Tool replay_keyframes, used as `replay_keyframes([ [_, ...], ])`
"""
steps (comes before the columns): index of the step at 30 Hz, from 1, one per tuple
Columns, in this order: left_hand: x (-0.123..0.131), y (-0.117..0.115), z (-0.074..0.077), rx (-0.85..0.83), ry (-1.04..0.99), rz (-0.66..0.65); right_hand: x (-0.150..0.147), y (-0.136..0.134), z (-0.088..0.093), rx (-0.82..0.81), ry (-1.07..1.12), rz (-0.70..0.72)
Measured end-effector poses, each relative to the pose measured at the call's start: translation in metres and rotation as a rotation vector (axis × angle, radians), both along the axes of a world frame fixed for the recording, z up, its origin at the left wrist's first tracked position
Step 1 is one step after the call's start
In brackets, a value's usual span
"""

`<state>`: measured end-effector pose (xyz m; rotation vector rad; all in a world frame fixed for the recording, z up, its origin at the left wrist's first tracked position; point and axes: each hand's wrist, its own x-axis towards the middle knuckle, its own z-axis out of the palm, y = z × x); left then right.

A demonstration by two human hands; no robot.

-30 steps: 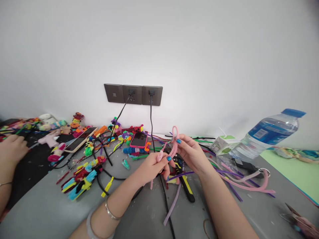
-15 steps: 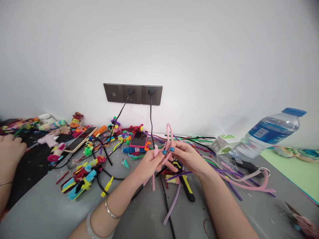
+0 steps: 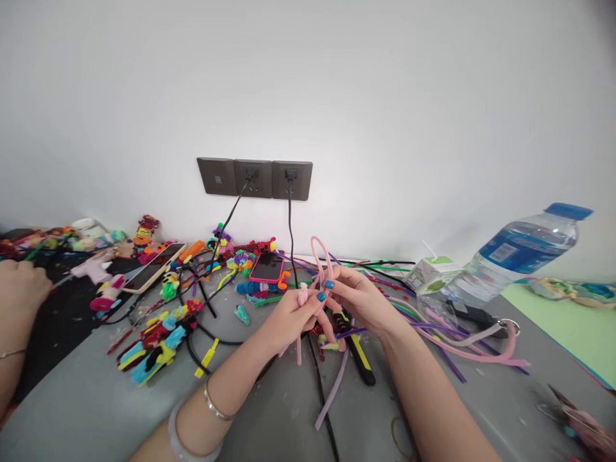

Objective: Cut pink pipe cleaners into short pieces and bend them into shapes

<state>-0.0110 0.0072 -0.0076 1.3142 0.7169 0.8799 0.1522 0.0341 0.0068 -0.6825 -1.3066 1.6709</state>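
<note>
Pinched between the thumb and fingers of my left hand point(image 3: 294, 316) is a pink pipe cleaner point(image 3: 318, 251), part of it bent into a tall loop above my fingertips. A small twisted pink knob stands by the left thumb, and pink ends hang below that hand. My right hand point(image 3: 356, 296) grips the same pipe cleaner at the base of the loop, thumb against fingers. Both hands meet above the grey table point(image 3: 269, 417). Under the right hand lies a black-and-yellow cutter-like tool point(image 3: 360, 359); a lilac strip point(image 3: 332, 394) is beside it.
To the right are loose pink and purple pipe cleaners point(image 3: 486, 356), a drink carton point(image 3: 436, 273) and a leaning water bottle point(image 3: 520, 250). Phones point(image 3: 268, 268) and colourful pipe-cleaner figures point(image 3: 158, 346) lie at left. Black cables cross the table. Another person's hand point(image 3: 22, 289) is far left.
The pink loop has widened and tipped a little to the left. Both hands stay close together, with fingers slightly shifted on the pipe cleaner.
</note>
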Motion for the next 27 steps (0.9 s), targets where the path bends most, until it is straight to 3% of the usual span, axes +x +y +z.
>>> replay_keyframes([
  [6, -0.005, 0.001, 0.003, 0.032, 0.033, -0.066, 0.003, -0.001, 0.003, -0.011, 0.049, 0.023],
  [14, -0.010, -0.002, 0.010, -0.051, 0.041, -0.245, 0.008, -0.001, 0.009, -0.001, 0.170, -0.110],
  [21, -0.013, 0.000, 0.012, 0.014, 0.113, -0.193, 0.009, 0.006, 0.009, -0.049, 0.264, -0.335],
  [27, -0.016, 0.003, 0.014, 0.117, 0.180, -0.174, 0.011, 0.010, 0.008, -0.046, 0.307, -0.431],
])
